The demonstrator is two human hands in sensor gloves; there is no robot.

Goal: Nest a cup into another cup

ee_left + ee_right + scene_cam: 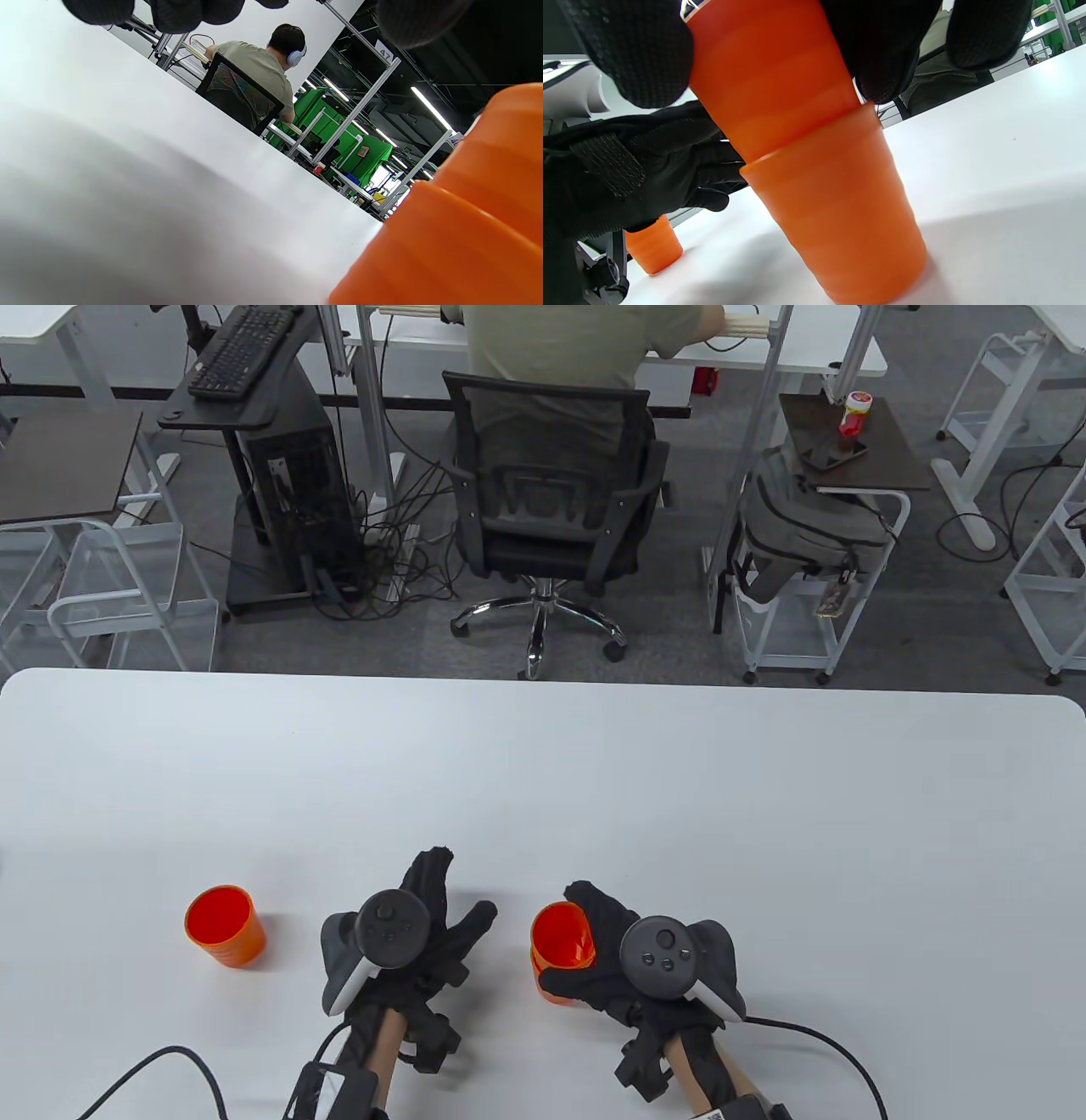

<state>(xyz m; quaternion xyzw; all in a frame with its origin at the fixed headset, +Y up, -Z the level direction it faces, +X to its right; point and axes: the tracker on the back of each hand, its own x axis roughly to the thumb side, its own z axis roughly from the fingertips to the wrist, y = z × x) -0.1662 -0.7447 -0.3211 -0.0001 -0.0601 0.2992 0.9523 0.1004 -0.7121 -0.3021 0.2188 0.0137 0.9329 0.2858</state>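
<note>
Three orange ribbed cups are on the white table (543, 780). One cup (225, 926) stands alone at the left; it also shows in the right wrist view (654, 248). My right hand (577, 940) grips the upper cup (560, 935) by its sides; this cup sits partly inside a lower cup (553, 988) that stands on the table. In the right wrist view my fingers (882, 51) hold the upper cup (772, 84) above the lower cup (835, 212). My left hand (458, 891) rests open on the table between the lone cup and the stack, holding nothing.
In the left wrist view the stack (458, 220) fills the right side, blurred and close. Glove cables (814, 1035) trail off the near edge. An office chair (551, 500) with a seated person stands beyond the far table edge.
</note>
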